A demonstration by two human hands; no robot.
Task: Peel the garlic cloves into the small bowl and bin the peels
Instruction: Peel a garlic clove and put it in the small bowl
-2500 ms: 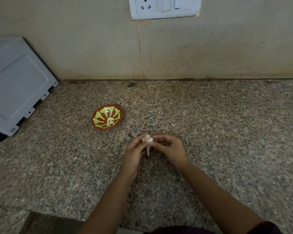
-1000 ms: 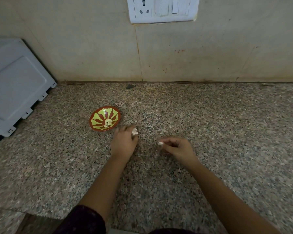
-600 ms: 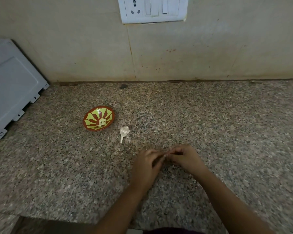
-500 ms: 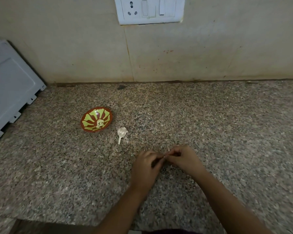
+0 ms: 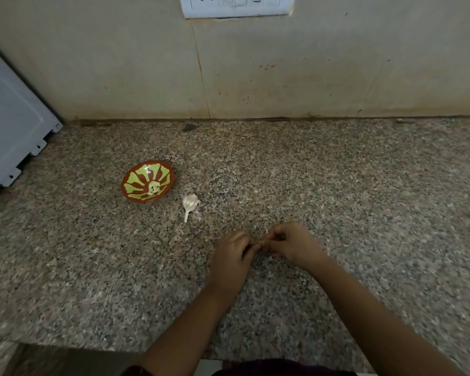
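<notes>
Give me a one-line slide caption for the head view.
Left hand and right hand pinch a garlic clove over the counter; the garlic bulb lies beside the small bowl of peeled cloves.

Both bare forearms reach forward and angle in toward each other. The left hand and the right hand meet at the fingertips, backs turned up and fingers curled, pinching a tiny pale clove that barely shows between them.
</notes>
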